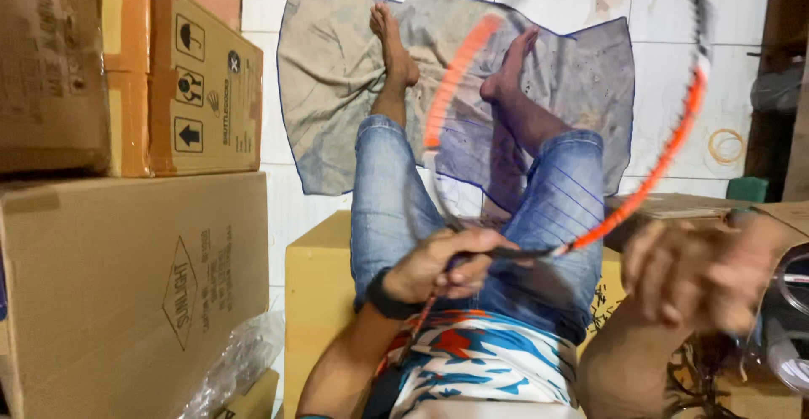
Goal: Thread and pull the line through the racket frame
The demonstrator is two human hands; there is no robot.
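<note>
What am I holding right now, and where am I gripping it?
Your left hand grips a badminton racket, orange and black, by the shaft just below its head. Your right hand is blurred and appears to hold nothing.

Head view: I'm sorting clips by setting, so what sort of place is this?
Probably a storeroom or small workshop: stacked cardboard boxes on one side, a worn cloth spread on a tiled floor, and a person seated on a box, left hand gripping a racket frame.
</note>
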